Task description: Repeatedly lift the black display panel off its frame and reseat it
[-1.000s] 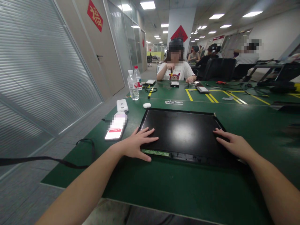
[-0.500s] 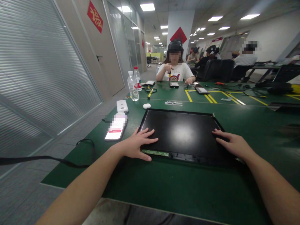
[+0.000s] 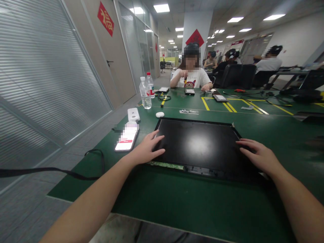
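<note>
A flat black screen panel [image 3: 197, 143] lies on the green table [image 3: 192, 202] in front of me, a narrow green circuit strip along its near edge. My left hand [image 3: 146, 151] rests open at the panel's near left corner, fingers spread over the black surface. My right hand [image 3: 260, 157] lies flat and open on the near right corner, fingers pointing left. Neither hand holds anything.
A phone [image 3: 126, 139] with a lit screen lies left of the panel, a white box [image 3: 133, 114] and a small white case [image 3: 159, 114] behind it. Two water bottles [image 3: 145, 96] stand farther back. A person [image 3: 191, 72] works across the table; a black cable [image 3: 63, 170] hangs off the left edge.
My left hand has slid a little back off the panel's near edge, thumb no longer reaching over the circuit strip. The right hand has shifted slightly right. The panel has not moved.
</note>
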A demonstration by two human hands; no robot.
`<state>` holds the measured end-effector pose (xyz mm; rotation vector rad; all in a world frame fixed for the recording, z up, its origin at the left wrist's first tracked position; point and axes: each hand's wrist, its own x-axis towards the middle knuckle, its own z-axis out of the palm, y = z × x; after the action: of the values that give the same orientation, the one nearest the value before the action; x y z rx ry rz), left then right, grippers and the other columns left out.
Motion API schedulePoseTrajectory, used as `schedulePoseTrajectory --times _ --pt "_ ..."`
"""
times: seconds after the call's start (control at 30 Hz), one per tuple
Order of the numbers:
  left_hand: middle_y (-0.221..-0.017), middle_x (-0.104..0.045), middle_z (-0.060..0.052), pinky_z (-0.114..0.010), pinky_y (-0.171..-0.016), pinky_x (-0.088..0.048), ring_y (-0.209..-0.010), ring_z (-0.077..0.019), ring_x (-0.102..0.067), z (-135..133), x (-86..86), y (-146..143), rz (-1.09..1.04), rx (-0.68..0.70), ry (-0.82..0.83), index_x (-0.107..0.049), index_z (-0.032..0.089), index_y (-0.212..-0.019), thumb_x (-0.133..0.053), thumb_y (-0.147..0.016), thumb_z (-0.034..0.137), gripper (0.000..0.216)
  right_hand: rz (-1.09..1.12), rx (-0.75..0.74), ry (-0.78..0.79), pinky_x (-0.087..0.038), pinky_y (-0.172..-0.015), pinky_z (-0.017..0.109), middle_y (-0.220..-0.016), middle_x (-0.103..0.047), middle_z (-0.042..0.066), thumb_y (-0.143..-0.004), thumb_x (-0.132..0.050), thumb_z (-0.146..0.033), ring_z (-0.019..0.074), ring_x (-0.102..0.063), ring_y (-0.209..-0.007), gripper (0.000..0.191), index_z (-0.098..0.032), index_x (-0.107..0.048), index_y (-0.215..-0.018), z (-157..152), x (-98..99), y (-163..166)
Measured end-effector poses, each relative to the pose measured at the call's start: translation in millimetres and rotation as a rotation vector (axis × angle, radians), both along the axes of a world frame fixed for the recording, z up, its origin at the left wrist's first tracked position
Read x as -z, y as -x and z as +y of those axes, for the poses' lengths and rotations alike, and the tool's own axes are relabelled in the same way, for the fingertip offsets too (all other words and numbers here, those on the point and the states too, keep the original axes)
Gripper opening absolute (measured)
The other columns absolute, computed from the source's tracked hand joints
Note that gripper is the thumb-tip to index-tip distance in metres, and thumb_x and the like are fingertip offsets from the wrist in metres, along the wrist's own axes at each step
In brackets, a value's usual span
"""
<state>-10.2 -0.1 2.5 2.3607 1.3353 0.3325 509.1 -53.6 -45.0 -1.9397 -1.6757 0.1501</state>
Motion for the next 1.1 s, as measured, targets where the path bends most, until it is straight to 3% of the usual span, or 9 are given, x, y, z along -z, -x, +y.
schedulePoseTrajectory --times 0.13,0.27,0.37,0.57,0.73,0.87,0.97,1.1 --pt "-0.181 -0.038 -0.027 -0.059 -0.137 -0.031 -0.17 -0.0418 -0.033 12.8 14.5 2.1 0.107 -0.225 -0.071 -0.047 0.008 -0.169 -0.048 -0.11 0.048 0.072 -0.022 0.178 0.057 -0.06 -0.085 0.046 -0.11 -0.08 0.012 -0.08 -0.059 -0.054 0.0319 -0.075 -0.093 0.052 -0.028 -0.086 -0.116 0.7 -6.7 -6.2" --pt "-0.171 -0.054 -0.027 -0.058 -0.135 -0.037 -0.163 -0.0407 -0.047 21.9 23.7 6.7 0.158 -0.233 -0.091 -0.058 0.008 -0.156 -0.042 -0.11 0.038 0.058 0.014 0.258 0.211 -0.055 -0.074 0.043 -0.087 -0.074 0.008 -0.078 -0.057 -0.054 0.0285 -0.07 -0.077 0.06 -0.025 -0.085 -0.123 1.2 -9.4 -11.7" --pt "-0.165 -0.061 -0.025 -0.056 -0.134 -0.039 -0.161 -0.0401 -0.051 23.4 24.8 9.4 0.177 -0.213 -0.102 -0.068 0.01 -0.145 -0.041 -0.109 0.035 0.051 0.049 0.263 0.28 -0.054 -0.072 0.042 -0.086 -0.074 0.008 -0.079 -0.057 -0.051 0.0281 -0.071 -0.075 0.062 -0.025 -0.084 -0.128 1.4 -11.8 -11.8" --pt "-0.162 -0.065 -0.021 -0.053 -0.134 -0.041 -0.158 -0.0385 -0.055 22.6 18.4 8.6 0.192 -0.208 -0.113 -0.073 0.013 -0.143 -0.044 -0.105 0.028 0.051 0.063 0.295 0.359 -0.055 -0.073 0.041 -0.101 -0.082 0.011 -0.082 -0.057 -0.043 0.0293 -0.073 -0.078 0.055 -0.026 -0.088 -0.125 2.5 -14.9 -7.7" --pt "-0.168 -0.058 -0.027 -0.048 -0.135 -0.04 -0.158 -0.0391 -0.055 22.9 13.4 4.5 0.196 -0.237 -0.079 -0.074 0.003 -0.141 -0.042 -0.103 0.023 0.054 0.026 0.27 0.314 -0.054 -0.071 0.042 -0.096 -0.084 0.012 -0.08 -0.058 -0.037 0.0309 -0.075 -0.077 0.053 -0.025 -0.089 -0.121 4.8 -10.6 -11.8" --pt "-0.168 -0.06 -0.021 -0.05 -0.135 -0.04 -0.158 -0.0385 -0.055 23.5 12.1 4.3 0.083 -0.27 -0.069 -0.079 0.01 -0.137 -0.047 -0.1 0.023 0.05 0.019 0.235 0.299 -0.053 -0.067 0.043 -0.08 -0.081 0.011 -0.078 -0.058 -0.036 0.032 -0.074 -0.069 0.049 -0.027 -0.091 -0.113 6.6 -5.4 -18.6" --pt "-0.163 -0.066 -0.014 -0.05 -0.134 -0.042 -0.156 -0.0371 -0.057 20.3 6.8 3.5 -0.038 -0.307 -0.062 -0.082 0.017 -0.133 -0.049 -0.099 0.026 0.048 0.035 0.234 0.283 -0.053 -0.066 0.043 -0.08 -0.082 0.012 -0.077 -0.058 -0.035 0.0327 -0.075 -0.069 0.047 -0.027 -0.091 -0.11 7.4 -2.2 -21.9" --pt "-0.141 -0.082 -0.003 -0.049 -0.12 -0.057 -0.134 -0.0358 -0.074 9.1 -7.9 -4.9 -0.312 -0.437 0.133 -0.082 0.025 -0.138 -0.051 -0.101 0.031 0.049 0.037 0.256 0.236 -0.052 -0.064 0.042 -0.082 -0.083 0.013 -0.078 -0.057 -0.034 0.0322 -0.074 -0.069 0.048 -0.025 -0.092 -0.11 7.0 2.1 -22.8"
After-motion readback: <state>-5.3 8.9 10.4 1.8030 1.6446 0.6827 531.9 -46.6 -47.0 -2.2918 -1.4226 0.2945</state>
